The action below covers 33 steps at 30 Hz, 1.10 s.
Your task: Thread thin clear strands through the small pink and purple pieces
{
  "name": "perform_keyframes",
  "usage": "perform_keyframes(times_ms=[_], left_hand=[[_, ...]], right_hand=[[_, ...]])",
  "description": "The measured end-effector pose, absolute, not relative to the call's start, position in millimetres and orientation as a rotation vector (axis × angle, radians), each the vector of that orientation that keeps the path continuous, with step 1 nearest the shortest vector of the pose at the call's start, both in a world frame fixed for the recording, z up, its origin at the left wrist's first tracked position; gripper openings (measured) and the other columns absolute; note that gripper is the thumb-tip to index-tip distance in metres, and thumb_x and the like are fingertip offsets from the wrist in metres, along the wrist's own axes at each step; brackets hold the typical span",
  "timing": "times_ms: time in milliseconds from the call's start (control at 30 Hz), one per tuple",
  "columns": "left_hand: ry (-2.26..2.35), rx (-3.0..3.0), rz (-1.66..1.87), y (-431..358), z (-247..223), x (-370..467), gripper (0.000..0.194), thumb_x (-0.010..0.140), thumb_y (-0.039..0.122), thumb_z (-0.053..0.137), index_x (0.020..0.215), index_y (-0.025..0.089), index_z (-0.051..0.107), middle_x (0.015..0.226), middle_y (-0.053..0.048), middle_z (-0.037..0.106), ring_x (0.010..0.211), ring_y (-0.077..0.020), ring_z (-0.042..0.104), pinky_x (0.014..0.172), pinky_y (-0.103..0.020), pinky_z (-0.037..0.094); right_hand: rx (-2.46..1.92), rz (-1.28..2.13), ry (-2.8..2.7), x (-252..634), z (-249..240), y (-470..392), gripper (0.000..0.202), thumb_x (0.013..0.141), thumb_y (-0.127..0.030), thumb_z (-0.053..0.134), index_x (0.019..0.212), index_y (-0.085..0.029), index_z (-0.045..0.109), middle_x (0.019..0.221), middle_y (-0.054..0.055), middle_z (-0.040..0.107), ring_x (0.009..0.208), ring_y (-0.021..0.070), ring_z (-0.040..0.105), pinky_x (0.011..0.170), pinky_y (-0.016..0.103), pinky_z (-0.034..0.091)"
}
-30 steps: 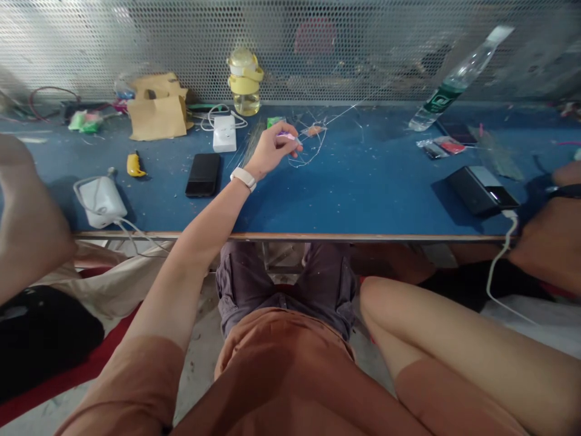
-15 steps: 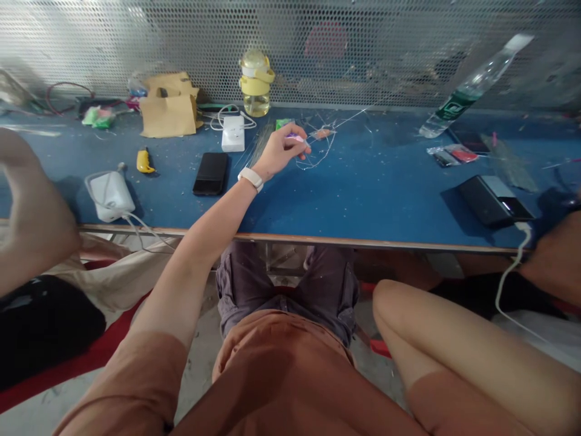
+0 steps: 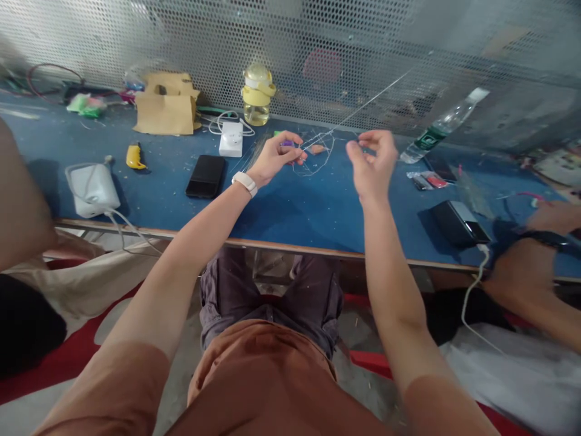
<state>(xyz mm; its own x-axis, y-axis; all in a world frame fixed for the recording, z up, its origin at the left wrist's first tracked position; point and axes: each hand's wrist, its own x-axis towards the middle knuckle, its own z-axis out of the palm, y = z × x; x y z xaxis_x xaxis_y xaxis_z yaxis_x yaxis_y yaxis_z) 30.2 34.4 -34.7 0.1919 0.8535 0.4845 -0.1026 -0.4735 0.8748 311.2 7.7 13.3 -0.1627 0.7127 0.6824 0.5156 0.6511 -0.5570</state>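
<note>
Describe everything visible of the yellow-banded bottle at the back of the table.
The bottle has a domed, see-through top, a yellow band with a loop at its right, and a clear lower part, apparently plastic, holding what looks like pale yellow liquid. It stands upright on the blue table, near the perforated panel, behind the white adapter and right of the brown paper. Neither the left hand nor the right hand touches it.
</note>
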Motion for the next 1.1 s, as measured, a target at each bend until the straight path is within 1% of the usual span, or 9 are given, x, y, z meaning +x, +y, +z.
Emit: perform_keyframes(times_ms=[67, 167, 267, 333, 467, 633, 800, 900, 1100], left_hand=[[0.701, 1.619, 1.392, 34.1, -34.6, 30.0, 0.023, 0.107, 0.025, 0.09, 0.119, 0.023, 0.07, 0.1, -0.004, 0.084, 0.089, -0.0184, 0.086, 0.087, -0.033, 0.071], [0.672, 1.631, 1.343, 35.7, -36.8, 28.2, 0.024, 0.106, 0.023, 0.091, 0.119, 0.022, 0.071, 0.1, -0.005, 0.084, 0.091, -0.0201, 0.087, 0.091, -0.036, 0.072], [0.663, 1.625, 1.292, 38.1, -40.2, 25.9, 0.023, 0.106, 0.02, 0.091, 0.118, 0.021, 0.072, 0.097, -0.005, 0.084, 0.091, -0.0207, 0.088, 0.093, -0.037, 0.072], [0.666, 1.614, 1.274, 38.9, -41.8, 25.6, 0.024, 0.104, 0.017, 0.092, 0.116, 0.021, 0.072, 0.095, -0.004, 0.084, 0.089, -0.0198, 0.087, 0.092, -0.037, 0.072], [0.695, 1.603, 1.254, 37.5, -42.0, 28.8, 0.024, 0.104, 0.012, 0.092, 0.113, 0.019, 0.071, 0.092, -0.004, 0.084, 0.081, -0.0173, 0.084, 0.089, -0.036, 0.07], [0.764, 1.606, 1.233, 32.0, -37.8, 28.9, 0.023, 0.104, 0.011, 0.091, 0.114, 0.019, 0.072, 0.093, -0.005, 0.084, 0.083, -0.0183, 0.084, 0.093, -0.039, 0.07], [0.786, 1.561, 1.216, 31.1, -37.2, 23.1, 0.026, 0.102, 0.016, 0.094, 0.113, 0.023, 0.072, 0.096, -0.003, 0.084, 0.09, -0.0186, 0.085, 0.093, -0.035, 0.07], [0.783, 1.555, 1.214, 32.1, -39.0, 21.1, 0.025, 0.102, 0.019, 0.095, 0.112, 0.023, 0.073, 0.1, -0.004, 0.082, 0.094, -0.0199, 0.086, 0.091, -0.033, 0.071], [0.807, 1.639, 1.226, 32.3, -39.8, 20.1, 0.022, 0.101, 0.018, 0.094, 0.113, 0.023, 0.076, 0.109, -0.005, 0.081, 0.095, -0.0205, 0.087, 0.087, -0.032, 0.072]], right_hand=[[-1.06, 0.233, -1.77, 303.7, 8.5, 27.0, 0.077, 0.094, -0.095, 0.075, 0.144, -0.037, 0.073, 0.155, 0.013, 0.073, 0.153, 0.0475, 0.067, 0.122, 0.082, 0.057], [-0.988, 0.344, -1.934, 287.8, 4.0, 48.7, 0.082, 0.083, -0.099, 0.083, 0.142, -0.043, 0.075, 0.163, 0.009, 0.071, 0.157, 0.0427, 0.065, 0.128, 0.075, 0.058], [-0.896, 0.436, -2.002, 277.9, 0.6, 55.2, 0.073, 0.08, -0.103, 0.08, 0.121, -0.043, 0.084, 0.145, 0.007, 0.081, 0.137, 0.0386, 0.076, 0.122, 0.067, 0.066], [-0.91, 0.444, -1.981, 277.8, -1.9, 52.8, 0.07, 0.08, -0.106, 0.078, 0.108, -0.042, 0.086, 0.126, 0.008, 0.085, 0.123, 0.038, 0.079, 0.119, 0.068, 0.068], [-0.974, 0.391, -1.957, 287.1, -5.2, 44.3, 0.072, 0.079, -0.108, 0.076, 0.098, -0.039, 0.086, 0.109, 0.009, 0.087, 0.126, 0.0422, 0.077, 0.123, 0.072, 0.064], [-0.983, 0.49, -1.957, 291.3, -9.8, 44.1, 0.08, 0.078, -0.111, 0.073, 0.102, -0.036, 0.084, 0.116, 0.012, 0.086, 0.128, 0.0451, 0.08, 0.115, 0.072, 0.068], [-0.969, 0.623, -1.843, 283.3, -15.7, 47.8, 0.091, 0.069, -0.117, 0.072, 0.115, -0.039, 0.084, 0.131, 0.012, 0.083, 0.118, 0.0461, 0.084, 0.098, 0.076, 0.072], [-0.981, 0.679, -1.81, 278.8, -16.7, 46.3, 0.098, 0.063, -0.118, 0.074, 0.122, -0.041, 0.082, 0.135, 0.01, 0.083, 0.116, 0.043, 0.085, 0.098, 0.075, 0.075], [-0.926, 0.613, -1.734, 272.4, -27.4, 53.6, 0.097, 0.068, -0.118, 0.072, 0.122, -0.038, 0.083, 0.138, 0.012, 0.079, 0.108, 0.0394, 0.086, 0.1, 0.073, 0.076]])
